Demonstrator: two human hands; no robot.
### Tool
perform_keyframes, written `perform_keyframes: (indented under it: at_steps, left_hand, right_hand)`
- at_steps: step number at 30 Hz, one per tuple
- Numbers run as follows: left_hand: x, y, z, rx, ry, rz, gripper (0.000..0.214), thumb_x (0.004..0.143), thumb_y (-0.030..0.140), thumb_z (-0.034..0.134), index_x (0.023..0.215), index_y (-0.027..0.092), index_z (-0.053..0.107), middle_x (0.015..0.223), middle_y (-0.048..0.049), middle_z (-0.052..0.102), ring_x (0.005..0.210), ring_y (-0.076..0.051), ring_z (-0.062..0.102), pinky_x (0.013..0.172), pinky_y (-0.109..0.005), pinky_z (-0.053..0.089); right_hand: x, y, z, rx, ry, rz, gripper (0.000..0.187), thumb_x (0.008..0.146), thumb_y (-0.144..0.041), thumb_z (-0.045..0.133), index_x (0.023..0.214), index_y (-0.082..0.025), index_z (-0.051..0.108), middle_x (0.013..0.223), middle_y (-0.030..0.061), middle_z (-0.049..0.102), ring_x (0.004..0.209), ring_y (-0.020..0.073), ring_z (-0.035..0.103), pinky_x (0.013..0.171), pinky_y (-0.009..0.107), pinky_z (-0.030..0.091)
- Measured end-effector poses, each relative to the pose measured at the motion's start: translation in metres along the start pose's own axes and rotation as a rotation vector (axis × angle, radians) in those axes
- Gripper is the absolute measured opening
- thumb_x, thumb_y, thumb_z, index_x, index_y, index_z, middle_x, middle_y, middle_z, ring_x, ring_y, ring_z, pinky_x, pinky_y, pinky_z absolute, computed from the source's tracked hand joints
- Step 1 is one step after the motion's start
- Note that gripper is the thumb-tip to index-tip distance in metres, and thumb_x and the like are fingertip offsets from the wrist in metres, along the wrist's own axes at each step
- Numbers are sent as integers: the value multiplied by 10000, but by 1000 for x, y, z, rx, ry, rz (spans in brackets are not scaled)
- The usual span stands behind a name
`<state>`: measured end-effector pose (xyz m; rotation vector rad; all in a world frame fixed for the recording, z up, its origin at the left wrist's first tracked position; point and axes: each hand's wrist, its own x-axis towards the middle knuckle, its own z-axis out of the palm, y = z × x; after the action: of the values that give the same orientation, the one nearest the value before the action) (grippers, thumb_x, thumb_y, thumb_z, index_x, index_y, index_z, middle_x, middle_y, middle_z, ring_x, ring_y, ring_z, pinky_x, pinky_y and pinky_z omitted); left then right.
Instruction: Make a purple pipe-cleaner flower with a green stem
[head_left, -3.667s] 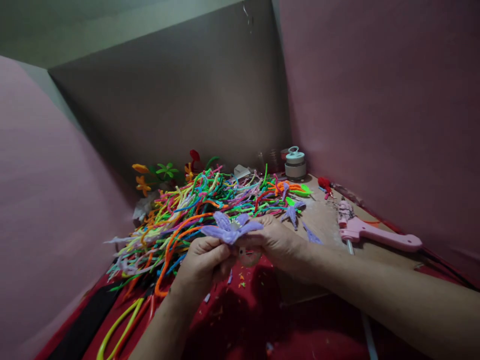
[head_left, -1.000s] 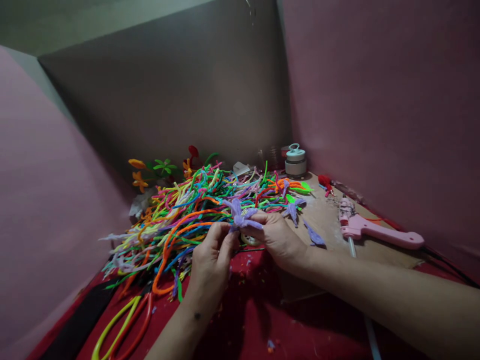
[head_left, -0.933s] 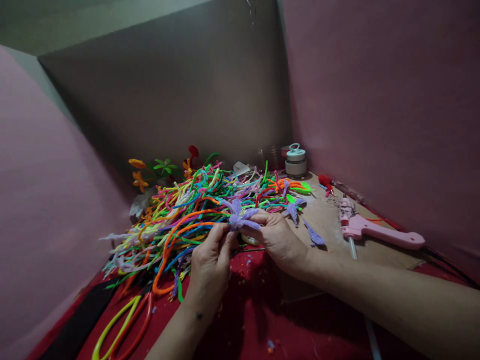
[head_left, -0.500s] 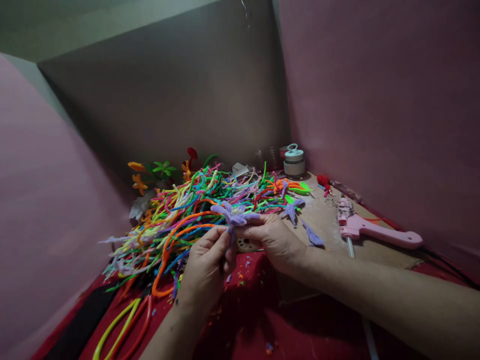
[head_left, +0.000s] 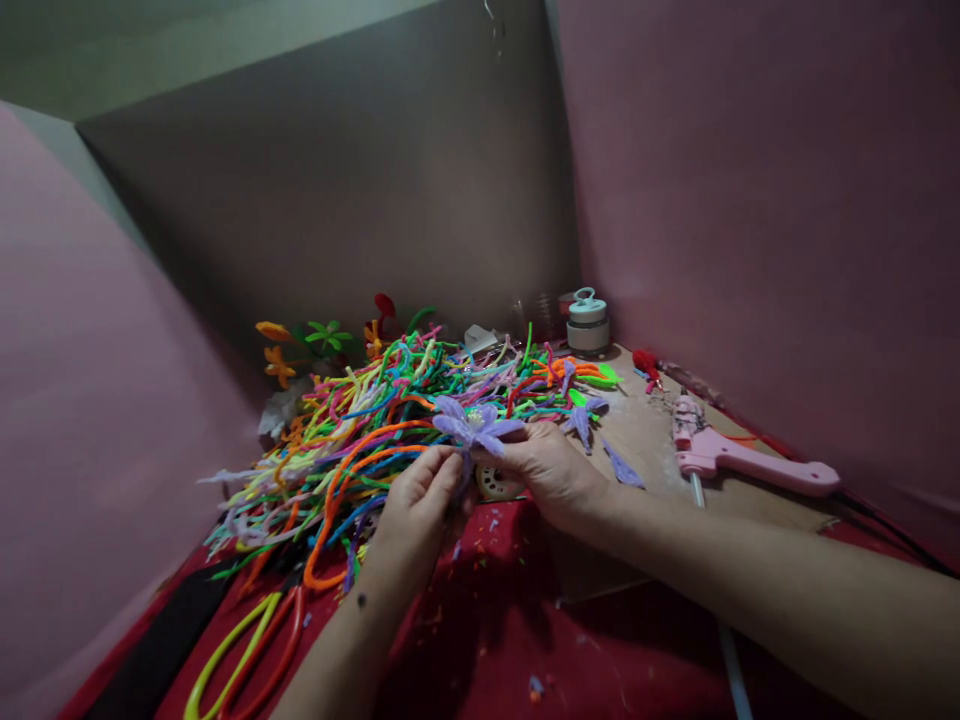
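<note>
Pinching flower (head_left: 472, 424), left hand (head_left: 420, 495), right hand (head_left: 551, 470) (lidded jar (head_left: 587, 326))

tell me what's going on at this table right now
A person holds a purple flower made of fuzzy wire between both hands. The left hand pinches it from below and the right hand grips its side. Behind it lies a heap of coloured fuzzy wires. A pink glue gun rests to the right, and scissors lie at the near left on the red cloth.
</note>
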<state>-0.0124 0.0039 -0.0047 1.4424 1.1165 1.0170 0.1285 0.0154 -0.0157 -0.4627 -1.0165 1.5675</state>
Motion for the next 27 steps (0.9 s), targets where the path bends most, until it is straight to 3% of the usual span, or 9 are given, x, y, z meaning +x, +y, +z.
perform_keyframes:
  at_steps: [3, 6, 9, 17, 23, 27]
  left_hand:
    - [-3, -1, 6, 265, 152, 233, 230, 781, 362, 558, 933, 192, 529, 623, 32, 550, 532, -107, 484, 502, -203, 378]
    - [-6, -4, 7, 494, 214, 375, 101, 772, 288, 561, 799, 191, 555, 669, 23, 547, 608, -116, 487, 593, -216, 383]
    - [-8, -6, 7, 565, 240, 358, 107, 794, 263, 515, 723, 192, 551, 594, 38, 473, 540, -103, 415, 547, -211, 348]
    - [-7, -4, 6, 202, 90, 198, 166, 826, 302, 481, 716, 183, 514, 508, 52, 436, 466, -92, 375, 465, -206, 324]
    - [-4, -5, -1, 195, 118, 201, 260, 833, 321, 483, 619, 175, 469, 513, 38, 466, 467, -82, 395, 471, -207, 318]
    - [-4, -2, -1, 198, 133, 185, 253, 821, 329, 497, 622, 174, 479, 489, 41, 457, 450, -82, 380, 454, -210, 299]
  right_hand:
    - [-1, -2, 3, -23, 73, -8, 212, 550, -302, 761, 700, -161, 714, 584, -23, 610, 566, 100, 505, 624, 260, 399]
    - [-2, -1, 4, -22, 89, -2, 206, 541, -292, 759, 691, -157, 716, 612, -11, 631, 619, 121, 536, 672, 278, 411]
    - [-3, 2, 4, -23, 93, -13, 215, 546, -291, 753, 712, -159, 720, 655, 2, 652, 663, 139, 558, 691, 291, 417]
    - [0, 5, -1, -82, 0, -92, 235, 605, -302, 727, 809, -186, 718, 756, 2, 663, 739, 144, 572, 788, 322, 427]
    - [0, -3, -4, -242, -28, -50, 223, 719, -365, 625, 722, -155, 699, 601, -15, 563, 530, 79, 426, 520, 233, 340]
    - [1, -6, -4, -303, -47, 18, 166, 704, -300, 611, 699, -150, 681, 549, -23, 514, 479, 77, 394, 482, 237, 319]
